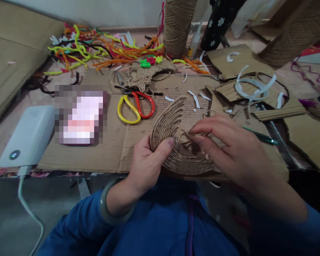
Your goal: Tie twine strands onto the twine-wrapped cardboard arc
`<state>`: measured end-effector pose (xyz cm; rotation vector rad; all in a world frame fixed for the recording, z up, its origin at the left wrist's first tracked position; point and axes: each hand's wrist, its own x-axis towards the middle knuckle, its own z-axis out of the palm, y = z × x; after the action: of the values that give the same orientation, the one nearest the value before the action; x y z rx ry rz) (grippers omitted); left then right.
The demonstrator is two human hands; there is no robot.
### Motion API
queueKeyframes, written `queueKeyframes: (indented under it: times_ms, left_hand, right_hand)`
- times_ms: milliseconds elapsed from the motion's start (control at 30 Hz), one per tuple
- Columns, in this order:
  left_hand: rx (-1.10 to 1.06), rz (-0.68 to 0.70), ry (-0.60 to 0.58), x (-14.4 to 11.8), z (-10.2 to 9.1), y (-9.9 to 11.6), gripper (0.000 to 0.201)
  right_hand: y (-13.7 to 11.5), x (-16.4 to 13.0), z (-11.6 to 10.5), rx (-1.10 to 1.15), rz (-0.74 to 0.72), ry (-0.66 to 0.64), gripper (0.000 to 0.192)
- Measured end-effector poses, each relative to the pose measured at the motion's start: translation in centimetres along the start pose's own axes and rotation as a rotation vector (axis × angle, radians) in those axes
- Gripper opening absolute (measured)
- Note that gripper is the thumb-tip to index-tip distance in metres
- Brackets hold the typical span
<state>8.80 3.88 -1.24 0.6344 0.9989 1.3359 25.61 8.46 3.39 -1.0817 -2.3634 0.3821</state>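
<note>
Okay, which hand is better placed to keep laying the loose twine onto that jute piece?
Probably the right hand: its fingertips already pinch the loose twine at the centre of the jute piece. The left hand grips its edge, thumb pressed on top, steadying it.

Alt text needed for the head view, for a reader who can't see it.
Two bare hands, left hand and right hand, hold a curved jute-wound piece over cardboard, the right pinching loose twine. Beyond lie scissors, pipe cleaners and a white power bank.

Scissors [136,108] w/ red & yellow handles beside white power bank [29,137], pipe cleaners [101,49] behind, twine spool [177,26] upright.
</note>
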Motion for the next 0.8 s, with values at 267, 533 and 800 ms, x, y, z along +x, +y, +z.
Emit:
queueKeyframes:
  times_ms: [267,533,800]
  left_hand:
    - [-0.015,-0.01,-0.025,0.1,0.0,0.0,0.017]
    - [-0.031,-0.006,-0.013,0.1,-0.1,-0.1,0.015]
    - [-0.024,0.02,0.016,0.1,-0.1,-0.2,0.011]
  right_hand:
    - [1.1,0.7,0.4,0.096,0.068,-0.11,0.022]
    - [0.9,0.1,0.1,0.163,0.099,-0.095,0.018]
    - [-0.7,-0.7,-0.1,0.007,-0.042,-0.019,0.024]
